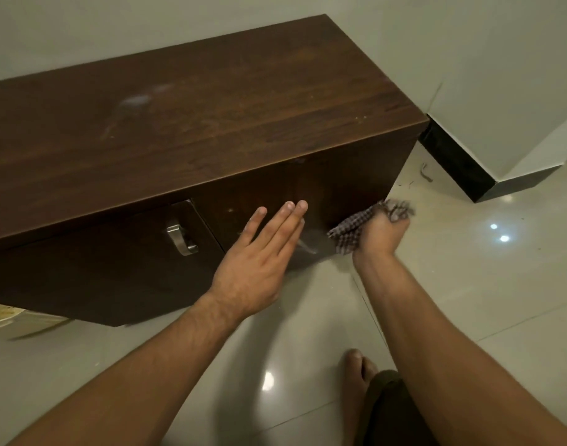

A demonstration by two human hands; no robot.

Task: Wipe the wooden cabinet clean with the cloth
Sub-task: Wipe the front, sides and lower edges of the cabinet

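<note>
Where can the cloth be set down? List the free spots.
The whole cabinet top is bare, wall behind, front edge ahead. Floor right of the cabinet is open too. The front is crowded: left hand, right hand gripping the cloth.

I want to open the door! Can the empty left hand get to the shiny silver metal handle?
Probably yes: the open left hand lies flat on the dark wooden cabinet front, just right of the silver metal handle, with nothing between.

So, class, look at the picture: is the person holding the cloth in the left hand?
No. The checked cloth is bunched in the right hand at the cabinet front, while the left hand is open and flat.
</note>
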